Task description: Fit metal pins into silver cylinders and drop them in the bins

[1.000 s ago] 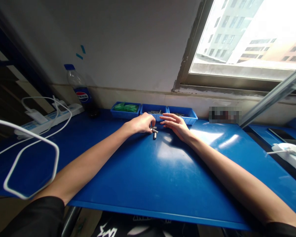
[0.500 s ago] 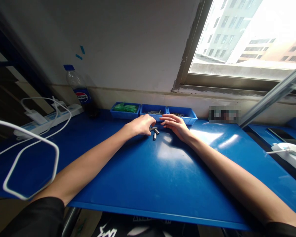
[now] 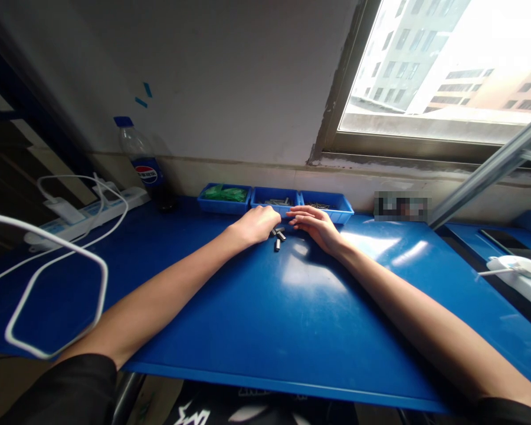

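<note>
My left hand (image 3: 257, 225) is closed, its fingers curled downward just in front of the middle bin. Whatever its fingertips hold, if anything, is hidden behind the back of the hand. Right beside it lie several small dark-and-silver blocks, one of them a separate block (image 3: 277, 245) nearest me. My right hand (image 3: 315, 225) rests to the right of these blocks with its fingers stretched out and holds nothing visible. Behind the hands stand a blue bin with green pieces (image 3: 223, 205), a middle blue bin (image 3: 255, 198) with grey pieces and a right blue bin (image 3: 343, 212) with thin metal pieces.
A cola bottle (image 3: 145, 168) stands at the back left of the blue table (image 3: 248, 330). White cables (image 3: 102, 277) loop from a power strip (image 3: 82, 221) over my left arm's side. Another power strip (image 3: 520, 277) and a slanting metal bar (image 3: 482, 171) are on the right.
My left hand has turned slightly and its fingers have curled further inward beside the small blocks, hiding its thumb. My right hand has stayed almost still.
</note>
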Demonstrator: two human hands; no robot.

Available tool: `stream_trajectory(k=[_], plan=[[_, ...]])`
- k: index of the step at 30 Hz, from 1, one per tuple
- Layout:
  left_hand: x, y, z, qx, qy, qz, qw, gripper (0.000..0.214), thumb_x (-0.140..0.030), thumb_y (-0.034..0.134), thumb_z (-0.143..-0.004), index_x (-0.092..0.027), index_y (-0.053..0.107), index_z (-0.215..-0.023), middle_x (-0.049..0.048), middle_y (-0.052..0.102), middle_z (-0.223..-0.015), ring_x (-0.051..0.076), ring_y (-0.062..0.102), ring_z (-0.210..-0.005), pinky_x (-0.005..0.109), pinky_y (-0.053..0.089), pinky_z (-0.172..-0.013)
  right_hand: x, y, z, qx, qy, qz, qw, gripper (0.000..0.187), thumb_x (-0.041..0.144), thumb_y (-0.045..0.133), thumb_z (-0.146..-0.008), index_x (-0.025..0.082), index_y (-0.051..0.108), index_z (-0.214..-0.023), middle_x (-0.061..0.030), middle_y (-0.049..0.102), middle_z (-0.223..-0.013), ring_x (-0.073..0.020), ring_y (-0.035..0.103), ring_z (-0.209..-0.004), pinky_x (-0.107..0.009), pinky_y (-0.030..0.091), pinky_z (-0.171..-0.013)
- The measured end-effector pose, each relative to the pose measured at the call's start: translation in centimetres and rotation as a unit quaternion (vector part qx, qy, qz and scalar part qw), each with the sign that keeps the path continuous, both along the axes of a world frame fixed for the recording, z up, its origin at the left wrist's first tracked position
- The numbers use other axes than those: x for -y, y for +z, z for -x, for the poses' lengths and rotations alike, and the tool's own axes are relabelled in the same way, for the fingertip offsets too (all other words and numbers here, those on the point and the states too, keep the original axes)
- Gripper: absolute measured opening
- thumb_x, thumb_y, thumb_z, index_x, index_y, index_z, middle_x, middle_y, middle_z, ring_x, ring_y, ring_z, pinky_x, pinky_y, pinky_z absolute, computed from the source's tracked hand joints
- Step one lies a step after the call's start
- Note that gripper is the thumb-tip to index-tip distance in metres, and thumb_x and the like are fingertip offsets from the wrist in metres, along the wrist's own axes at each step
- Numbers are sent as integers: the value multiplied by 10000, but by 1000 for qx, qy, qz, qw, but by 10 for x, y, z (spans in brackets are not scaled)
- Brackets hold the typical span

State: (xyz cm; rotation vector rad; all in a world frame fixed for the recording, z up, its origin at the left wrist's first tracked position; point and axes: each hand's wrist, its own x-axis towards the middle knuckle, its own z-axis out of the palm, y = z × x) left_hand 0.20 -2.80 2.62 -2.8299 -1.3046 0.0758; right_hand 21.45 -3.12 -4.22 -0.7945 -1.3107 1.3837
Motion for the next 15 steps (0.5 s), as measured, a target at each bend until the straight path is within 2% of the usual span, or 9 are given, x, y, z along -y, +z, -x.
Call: stream_trajectory(k=[5, 8, 10, 12, 15], plan=[[-10, 2, 13, 61, -3, 50, 997, 287, -97, 635, -798, -204, 771, -1027, 83, 769, -956, 211, 715, -806, 250, 498, -671, 0, -1, -1, 1, 4, -2, 1000, 304, 305, 816, -786, 215, 784, -1075, -76, 784, -1106, -204, 706, -922, -339, 544, -855], [-17, 3, 20, 86, 8, 43, 995, 290, -88, 619, -796, -194, 772, -1018, 81, 768, -957, 199, 708, -819, 242, 503, -695, -1, -2, -1, 1, 4, -4, 1000, 291, 310, 812, -794, 217, 788, -1068, -73, 787, -1086, -205, 706, -919, -336, 545, -851], [-21, 5, 23, 135, 8, 28, 990, 255, -95, 612, -809, -174, 768, -996, 89, 767, -965, 198, 711, -848, 244, 514, -727, -1, -3, -1, 6, -1, -6, 1000, 280, 323, 811, -800, 222, 789, -1061, -67, 787, -1069, -203, 705, -905, -339, 547, -848], [-24, 7, 24, 219, -3, 32, 975, 221, -133, 632, -824, -158, 753, -1008, 85, 767, -951, 189, 715, -843, 241, 527, -737, -2, -4, 0, 20, -13, -10, 1000, 276, 347, 816, -802, 229, 789, -1049, -58, 788, -1035, -199, 702, -872, -345, 549, -843], [-25, 9, 21, 344, -32, 59, 937, 249, -218, 716, -798, -144, 726, -1037, 58, 757, -880, 173, 715, -796, 238, 548, -721, -1, -6, 2, 53, -30, -26, 998, 300, 395, 823, -804, 231, 785, -1053, -44, 787, -968, -189, 695, -811, -349, 552, -828]])
